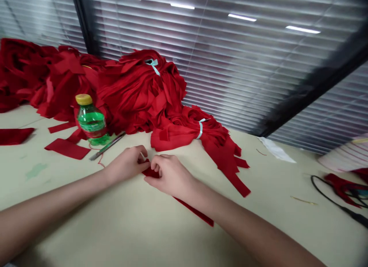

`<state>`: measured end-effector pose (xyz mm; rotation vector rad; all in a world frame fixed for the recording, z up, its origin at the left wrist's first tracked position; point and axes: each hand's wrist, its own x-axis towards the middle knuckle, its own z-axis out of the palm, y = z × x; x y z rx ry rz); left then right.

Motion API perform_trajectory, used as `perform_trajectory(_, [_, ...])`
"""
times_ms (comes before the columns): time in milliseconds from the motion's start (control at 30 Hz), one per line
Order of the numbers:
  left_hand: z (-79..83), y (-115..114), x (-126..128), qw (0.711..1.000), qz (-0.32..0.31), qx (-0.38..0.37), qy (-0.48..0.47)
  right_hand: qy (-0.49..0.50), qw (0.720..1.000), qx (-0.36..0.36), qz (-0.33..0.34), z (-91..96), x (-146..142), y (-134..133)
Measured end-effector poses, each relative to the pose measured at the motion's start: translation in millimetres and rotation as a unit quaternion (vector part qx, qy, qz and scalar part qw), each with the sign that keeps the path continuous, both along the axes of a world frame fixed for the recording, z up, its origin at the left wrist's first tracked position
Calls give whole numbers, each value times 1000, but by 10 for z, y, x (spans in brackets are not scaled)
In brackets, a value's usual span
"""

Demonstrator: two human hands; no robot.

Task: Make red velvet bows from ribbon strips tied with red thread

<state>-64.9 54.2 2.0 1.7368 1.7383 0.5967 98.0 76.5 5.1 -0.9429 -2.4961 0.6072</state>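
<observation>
My left hand (126,164) and my right hand (170,175) meet at the middle of the beige table (120,224), both with fingers curled. Between them they pinch the near end of a long red fabric strip (195,212), which runs under my right forearm toward the lower right. Something small and white shows at my left fingertips; I cannot make out what it is. Just beyond my hands lies a tied bundle of red fabric strips (198,136) with a pale band round it.
A large heap of red fabric (135,90) fills the back left. A green bottle (92,123) with a yellow cap stands before it, a metal tool (107,146) beside it. Loose red pieces (67,148) lie left. A black cable (339,205) lies right, blinds behind.
</observation>
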Motion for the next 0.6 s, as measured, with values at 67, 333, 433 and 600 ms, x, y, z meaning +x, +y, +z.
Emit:
perform_trajectory(67, [4,1,4,997,-5,-43,-65,23,999,-29,10,-101,-148,35])
perform_trajectory(333, [52,29,13,957,41,-143,-249,157,975,-149,-45,-380,-130,13])
perform_trajectory(433, [77,14,-11,944,40,-157,-287,179,959,-215,-38,-380,-107,36])
perform_trajectory(600, [102,25,-75,919,10,-196,-341,230,907,-352,-35,-361,-79,115])
